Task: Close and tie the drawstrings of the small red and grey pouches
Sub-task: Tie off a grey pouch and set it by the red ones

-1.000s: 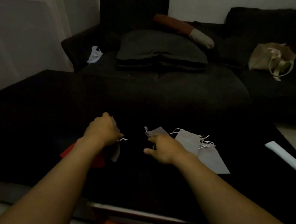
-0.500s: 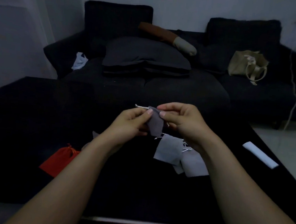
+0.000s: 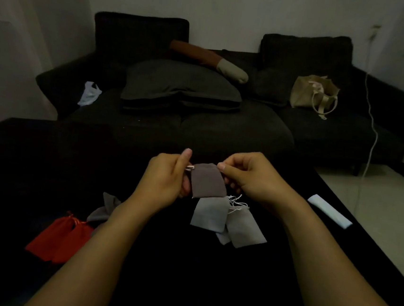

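Hands meet over a black table (image 3: 46, 174) in a dim room, seen from the person's head camera. The left hand (image 3: 166, 176) and right hand (image 3: 250, 179) hold one small grey pouch (image 3: 208, 181) up between them, above the table. The left hand's curled fingers pinch the pouch's left top corner, where a pale drawstring (image 3: 190, 167) pokes out, and its thumb points upward. The right hand's thumb and fingers pinch the right top corner.

Just nearer on the table lies a loose pile of grey pouches (image 3: 229, 220), overlapping, with white strings at their tops. To the near left lie red pouches (image 3: 58, 239), and beside them another grey pouch (image 3: 106, 209), partly hidden by the left forearm. A white flat object (image 3: 329, 211) lies at the table's right edge.

Beyond the table stands a dark sofa (image 3: 321, 129) holding a dark cushion (image 3: 180, 86) and a beige bag (image 3: 312, 94).
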`<state>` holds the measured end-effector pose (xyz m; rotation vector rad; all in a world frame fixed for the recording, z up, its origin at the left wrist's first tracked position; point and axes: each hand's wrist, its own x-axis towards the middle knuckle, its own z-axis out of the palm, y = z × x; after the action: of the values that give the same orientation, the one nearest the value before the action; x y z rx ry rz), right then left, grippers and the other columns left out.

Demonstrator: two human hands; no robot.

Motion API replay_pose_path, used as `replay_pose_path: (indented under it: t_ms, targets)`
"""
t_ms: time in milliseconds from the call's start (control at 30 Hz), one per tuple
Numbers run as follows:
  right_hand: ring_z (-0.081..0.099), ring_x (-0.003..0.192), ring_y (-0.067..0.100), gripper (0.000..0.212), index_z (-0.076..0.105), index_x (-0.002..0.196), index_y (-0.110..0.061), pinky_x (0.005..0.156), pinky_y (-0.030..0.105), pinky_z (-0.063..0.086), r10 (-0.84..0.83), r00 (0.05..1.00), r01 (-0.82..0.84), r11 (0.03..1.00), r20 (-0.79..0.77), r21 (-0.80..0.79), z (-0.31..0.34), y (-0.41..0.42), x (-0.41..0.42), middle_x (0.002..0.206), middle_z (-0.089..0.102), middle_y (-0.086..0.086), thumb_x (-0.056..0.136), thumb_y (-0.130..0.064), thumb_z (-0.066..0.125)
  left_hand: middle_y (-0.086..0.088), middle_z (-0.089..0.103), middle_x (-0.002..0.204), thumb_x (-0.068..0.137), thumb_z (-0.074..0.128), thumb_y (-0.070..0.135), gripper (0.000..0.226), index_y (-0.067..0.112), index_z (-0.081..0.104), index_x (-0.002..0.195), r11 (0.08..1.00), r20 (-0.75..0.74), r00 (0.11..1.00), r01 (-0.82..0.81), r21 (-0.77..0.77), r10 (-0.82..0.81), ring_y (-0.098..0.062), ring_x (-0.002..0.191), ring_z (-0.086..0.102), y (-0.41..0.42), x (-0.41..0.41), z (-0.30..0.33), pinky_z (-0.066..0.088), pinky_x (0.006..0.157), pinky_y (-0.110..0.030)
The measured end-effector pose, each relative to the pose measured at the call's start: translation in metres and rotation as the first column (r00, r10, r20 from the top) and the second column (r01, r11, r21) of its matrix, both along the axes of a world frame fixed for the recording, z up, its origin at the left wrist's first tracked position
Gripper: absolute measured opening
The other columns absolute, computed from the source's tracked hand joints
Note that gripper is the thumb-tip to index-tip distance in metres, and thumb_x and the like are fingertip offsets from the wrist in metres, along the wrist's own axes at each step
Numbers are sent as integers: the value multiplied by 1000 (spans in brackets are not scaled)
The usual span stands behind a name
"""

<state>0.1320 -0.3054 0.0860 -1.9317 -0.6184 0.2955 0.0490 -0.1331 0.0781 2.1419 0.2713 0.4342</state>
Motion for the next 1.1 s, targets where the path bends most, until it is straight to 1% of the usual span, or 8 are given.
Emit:
replay_pose_path:
  t_ms: [133, 233, 333, 467, 633, 733, 967, 1100]
  targets:
    - [49, 57, 9, 33, 62, 71, -14, 50, 20, 40, -6, 978, 44, 983, -207, 181, -1, 1, -1, 62, 58, -2, 98, -32, 59, -10, 61, 61, 103, 35, 47, 60, 9, 57, 61, 969, -35, 995, -101, -227, 95, -20, 56, 62, 5, 6, -5, 49, 56, -29]
    - [55, 61, 11, 29, 62, 71, -14, 51, 21, 42, 81, 841, 184, 887, -535, 424, 0, 1, -2, 74, 67, 2, 96, -29, 61, -2, 56, 68, 97, 50, 49, 57, 18, 55, 49, 702, 60, 997, 6, -712, 52, -13, 68, 56, 6, 13, -5, 42, 61, -26]
    - [59, 67, 13, 28, 63, 66, -14, 48, 19, 46, 253, 674, 277, 785, -694, 555, 0, 1, -4, 88, 71, 7, 89, -30, 66, 11, 66, 70, 91, 53, 54, 58, 16, 62, 48, 521, 128, 992, 117, -846, -14, -5, 72, 52, 2, 16, -2, 37, 66, -23]
    - [59, 68, 10, 27, 59, 64, -15, 45, 15, 42, 405, 596, 337, 657, -693, 674, 0, 10, -7, 97, 70, 7, 85, -31, 66, 22, 65, 109, 88, 50, 60, 36, 24, 56, 88, 305, 217, 971, 239, -922, -104, 0, 61, 50, -2, 16, 0, 27, 58, -22]
    - [58, 59, 3, 24, 60, 91, -17, 38, 11, 33, 636, 560, 349, 401, -531, 847, 1, 19, -10, 92, 73, 2, 98, -38, 50, 14, 57, 55, 95, 45, 56, 36, 24, 56, 81, -65, 331, 943, 328, -942, -37, -1, 50, 42, -4, 10, 4, 19, 54, -20]
    - [53, 49, 2, 34, 59, 111, -15, 34, 11, 32, 693, 539, 371, 315, -479, 874, 1, 20, -13, 66, 62, -7, 104, -42, 40, 14, 60, 62, 97, 42, 53, 37, 26, 46, 72, -44, 340, 940, 338, -940, -28, 0, 45, 42, -11, 11, 3, 23, 46, -14]
    - [28, 37, 4, 39, 44, 70, -19, 36, 15, 17, 358, 742, 266, 619, -567, 739, -1, 33, -21, 50, 32, -6, 103, -40, 42, 8, 38, 52, 98, 44, 49, 44, 22, 48, 64, 106, 298, 954, 296, -949, 7, -4, 43, 35, -21, 15, -1, 30, 40, -15]
    - [22, 34, 4, 41, 42, 68, -18, 34, 16, 14, 234, 800, 314, 620, -552, 718, 3, 30, -15, 46, 28, -7, 105, -36, 41, 7, 30, 44, 98, 50, 43, 45, 20, 41, 60, 154, 258, 958, 238, -959, 122, -5, 36, 26, -22, 19, 3, 24, 36, -16]
